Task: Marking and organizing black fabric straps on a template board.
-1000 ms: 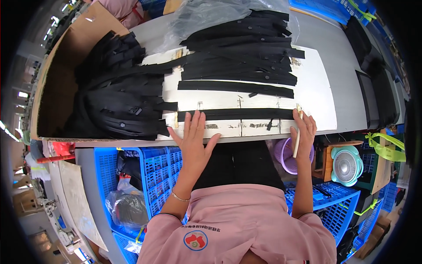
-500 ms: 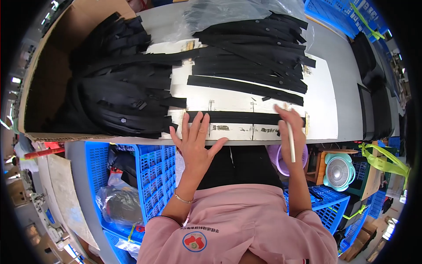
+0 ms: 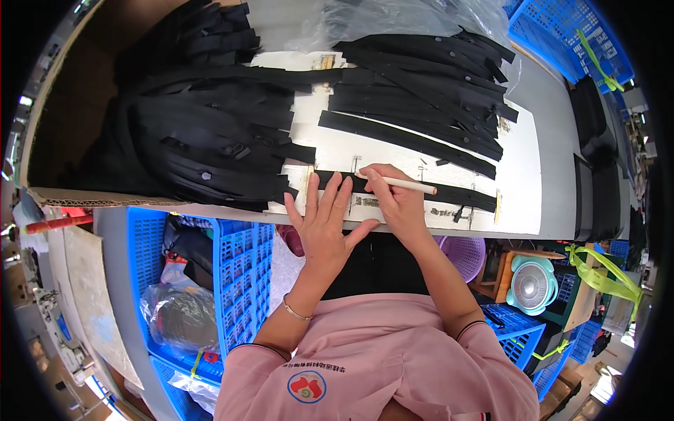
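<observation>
A black fabric strip lies along the near edge of a white board that carries dark marks. My left hand rests flat with fingers spread, its fingertips pressing the strip's left end. In my right hand is a white pencil-like marking stick, gripped between thumb and fingers. Its tip meets the strip just right of my left fingertips. Another black strip lies slanted a little farther off, below a spread pile of black strips.
At the left stands an open cardboard box, with a heap of black strips spilling from it. Clear plastic sheeting lies at the back. Blue crates and a small turquoise fan sit below the table.
My right hand has moved left along the strip with the marking stick, from its right end to beside my left hand. My left hand stays on the strip's left end. The view has shifted slightly.
</observation>
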Demonstrator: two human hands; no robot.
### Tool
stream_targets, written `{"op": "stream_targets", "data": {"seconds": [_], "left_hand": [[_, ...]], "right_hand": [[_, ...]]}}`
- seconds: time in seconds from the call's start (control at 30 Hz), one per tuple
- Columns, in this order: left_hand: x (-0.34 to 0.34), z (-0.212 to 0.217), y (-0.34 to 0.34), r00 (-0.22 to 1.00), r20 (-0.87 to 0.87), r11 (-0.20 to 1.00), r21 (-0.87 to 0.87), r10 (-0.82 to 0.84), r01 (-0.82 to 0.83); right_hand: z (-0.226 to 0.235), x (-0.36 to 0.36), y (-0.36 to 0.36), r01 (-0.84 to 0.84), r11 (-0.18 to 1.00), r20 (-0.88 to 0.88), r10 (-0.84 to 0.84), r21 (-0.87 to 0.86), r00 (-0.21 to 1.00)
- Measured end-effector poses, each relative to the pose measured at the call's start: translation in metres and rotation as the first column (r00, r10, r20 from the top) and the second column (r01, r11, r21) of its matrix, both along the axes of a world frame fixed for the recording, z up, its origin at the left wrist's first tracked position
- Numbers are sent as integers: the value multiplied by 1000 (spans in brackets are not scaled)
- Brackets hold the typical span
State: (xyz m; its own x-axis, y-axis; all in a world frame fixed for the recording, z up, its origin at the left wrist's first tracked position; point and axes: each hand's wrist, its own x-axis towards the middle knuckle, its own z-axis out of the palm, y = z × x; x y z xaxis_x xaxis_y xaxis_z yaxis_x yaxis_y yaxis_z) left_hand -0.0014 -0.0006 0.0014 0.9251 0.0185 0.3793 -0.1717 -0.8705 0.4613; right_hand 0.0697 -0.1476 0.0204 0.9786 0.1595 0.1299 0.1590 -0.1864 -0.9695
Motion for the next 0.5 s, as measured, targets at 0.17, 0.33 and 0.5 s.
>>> {"op": "stream_targets", "data": {"seconds": [0.17, 0.33, 0.5], "left_hand": [[0, 1, 0, 1000, -10, 1000, -10, 5, -5], [0, 0, 0, 1000, -7, 1000, -16, 9, -9], [0, -1, 0, 1000, -2, 1000, 0, 10, -10]], "right_hand": [[-2, 0, 2, 2, 999, 32, -1, -49, 999], [2, 0, 4, 27, 997, 85, -21, -70, 996], [3, 0, -4, -86, 995, -44, 83, -55, 996]]}}
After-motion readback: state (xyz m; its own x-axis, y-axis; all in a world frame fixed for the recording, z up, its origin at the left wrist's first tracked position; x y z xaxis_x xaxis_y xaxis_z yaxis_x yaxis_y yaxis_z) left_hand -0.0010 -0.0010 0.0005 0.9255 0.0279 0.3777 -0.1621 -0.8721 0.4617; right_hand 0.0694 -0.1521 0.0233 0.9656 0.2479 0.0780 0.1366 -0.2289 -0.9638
